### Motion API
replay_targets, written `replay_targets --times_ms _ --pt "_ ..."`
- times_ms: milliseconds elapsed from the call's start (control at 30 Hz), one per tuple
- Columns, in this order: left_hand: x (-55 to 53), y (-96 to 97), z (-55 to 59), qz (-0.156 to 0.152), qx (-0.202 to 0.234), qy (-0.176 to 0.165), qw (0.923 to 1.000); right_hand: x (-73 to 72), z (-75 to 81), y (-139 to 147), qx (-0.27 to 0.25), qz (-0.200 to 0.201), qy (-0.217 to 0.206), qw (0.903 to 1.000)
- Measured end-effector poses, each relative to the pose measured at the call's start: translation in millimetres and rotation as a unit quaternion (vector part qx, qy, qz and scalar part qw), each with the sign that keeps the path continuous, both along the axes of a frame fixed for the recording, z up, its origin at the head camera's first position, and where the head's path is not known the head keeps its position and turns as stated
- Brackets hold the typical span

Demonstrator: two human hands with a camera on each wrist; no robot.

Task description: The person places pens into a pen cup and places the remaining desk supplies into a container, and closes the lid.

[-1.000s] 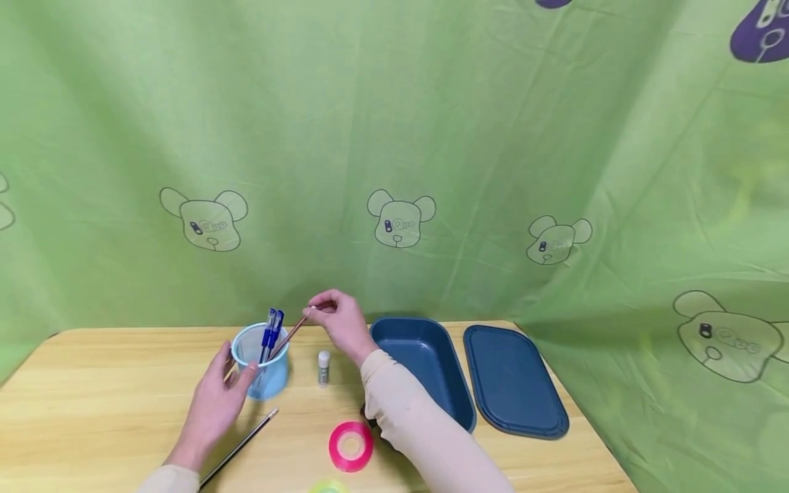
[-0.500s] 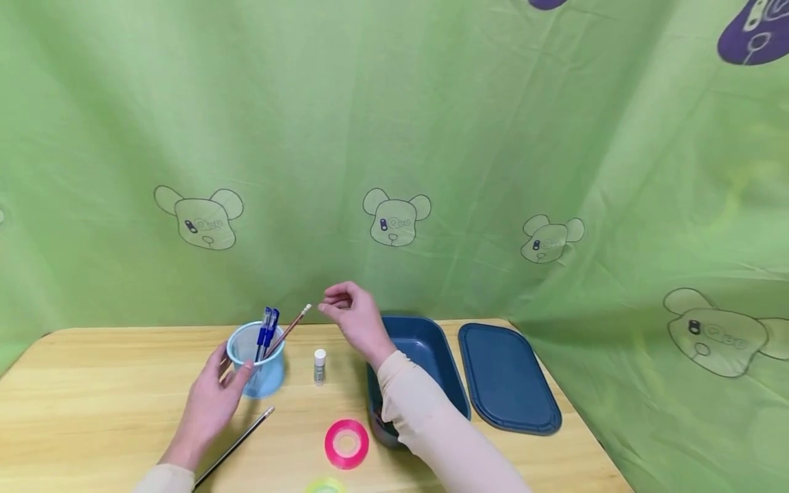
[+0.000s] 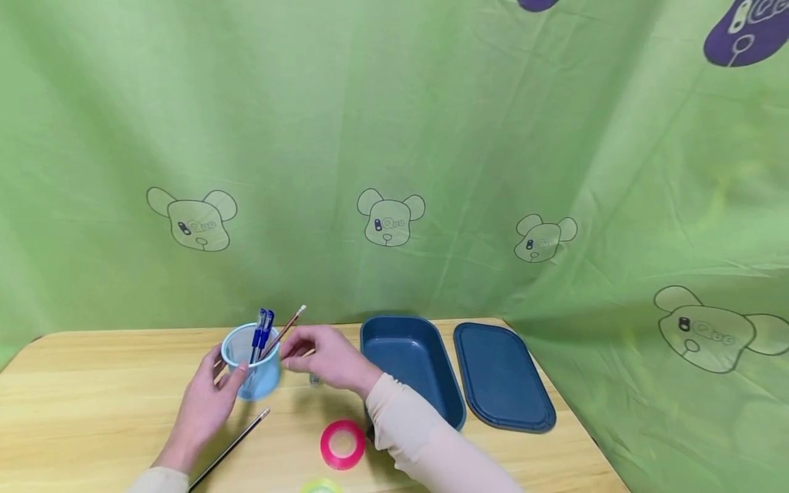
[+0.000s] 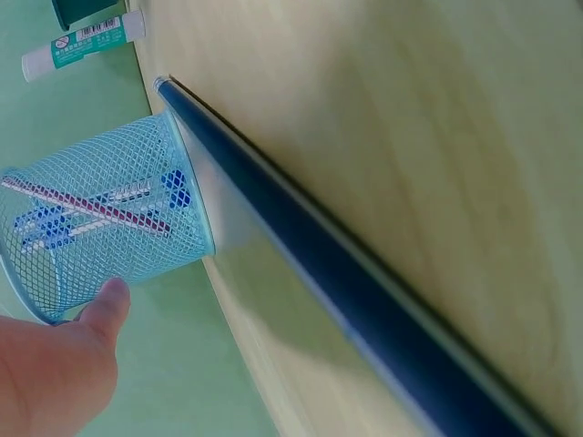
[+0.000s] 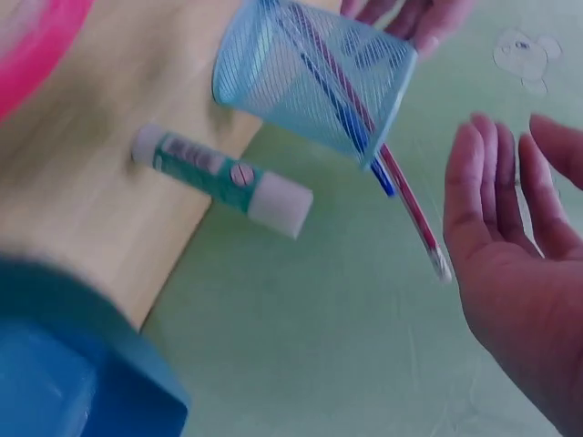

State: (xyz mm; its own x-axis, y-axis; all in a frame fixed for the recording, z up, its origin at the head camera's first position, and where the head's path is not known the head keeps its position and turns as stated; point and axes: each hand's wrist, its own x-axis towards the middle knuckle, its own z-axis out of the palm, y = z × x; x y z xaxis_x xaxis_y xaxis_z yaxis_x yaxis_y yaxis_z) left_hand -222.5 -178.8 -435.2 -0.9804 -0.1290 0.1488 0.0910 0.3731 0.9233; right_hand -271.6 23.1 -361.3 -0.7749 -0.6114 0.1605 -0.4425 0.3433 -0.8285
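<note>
My left hand (image 3: pixel 203 411) holds a light-blue mesh pen cup (image 3: pixel 264 381) by its left side, thumb on the near side and fingers around the far side. Two blue pens (image 3: pixel 261 335) and a reddish pencil (image 3: pixel 290 325) with a white eraser lean in the cup. Just right of the cup is my right hand (image 3: pixel 329 359); the right wrist view shows its fingers loosely bent with nothing between them. In the head view that hand hides most of a glue stick (image 5: pixel 223 182), which stands upright on the table, white-capped with a green label.
A dark pencil (image 3: pixel 229 450) lies in front of the cup. Pink tape (image 3: pixel 329 448) and yellow-green tape (image 3: pixel 320 487) lie near the front. Behind the right forearm stands a dark blue box (image 3: pixel 453 383), its flat lid (image 3: pixel 505 376) to the right. A green curtain (image 3: pixel 296 260) hangs behind the table.
The right hand let go of the reddish pencil's eraser end, drew back to the right, then came down and left in front of the glue stick. The left hand stays on the cup.
</note>
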Motion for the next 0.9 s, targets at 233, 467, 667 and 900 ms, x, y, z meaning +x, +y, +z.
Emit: replay_targets --times_ms 233,467,667,900 --pt "0.5 -0.3 1.2 0.000 -0.001 -0.012 0.9999 9.5 -23.1 -21.6 0.085 0.038 -0.013 0.9955" --pt "1.4 -0.3 1.8 -0.001 -0.004 -0.012 0.9999 11.8 -42.3 -37.3 0.174 0.046 -0.004 0.9837" --pt "1.5 -1.6 0.8 -0.003 -0.007 -0.013 0.9999 11.9 -49.4 -46.0 0.240 0.036 0.020 0.9700" --pt "0.9 -0.9 -1.4 -0.005 -0.009 -0.014 0.9999 10.0 -60.9 -48.8 0.296 0.040 0.057 0.9526"
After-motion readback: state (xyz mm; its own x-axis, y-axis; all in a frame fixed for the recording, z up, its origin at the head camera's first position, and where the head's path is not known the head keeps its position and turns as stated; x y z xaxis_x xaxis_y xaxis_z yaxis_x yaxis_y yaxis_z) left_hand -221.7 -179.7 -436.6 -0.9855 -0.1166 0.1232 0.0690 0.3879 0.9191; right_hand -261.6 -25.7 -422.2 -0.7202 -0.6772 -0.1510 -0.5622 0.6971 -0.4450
